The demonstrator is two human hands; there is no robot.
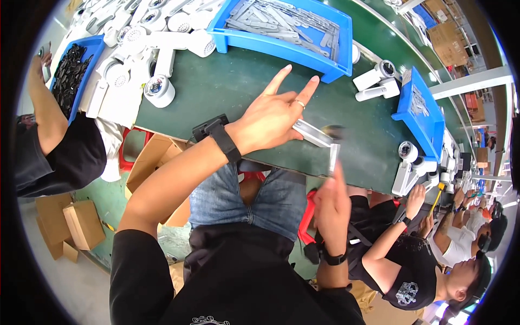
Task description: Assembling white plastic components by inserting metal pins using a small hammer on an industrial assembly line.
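Above the near edge of the green table, my left hand (271, 120) is closed on a white, elongated handle-shaped part (313, 133). Its index and middle fingers stretch outward, while the thumb and the other fingers grip. A dark round shape at the part's far end is blurred. Just to the right and nearer to me, my right hand (332, 203), smeared by motion, pinches a light grey narrow strip (333, 158). The strip's upper end meets or lies very close to the white part's end; whether they touch, I cannot tell.
Ahead stands a blue bin (271, 46) of grey strips; another blue bin (403, 115) is at right. White round-headed devices (160, 91) crowd the left, beside a blue tray (96, 49) of black pieces. Co-workers (417, 260) sit on both sides. Cardboard boxes (84, 225) stand on the floor.
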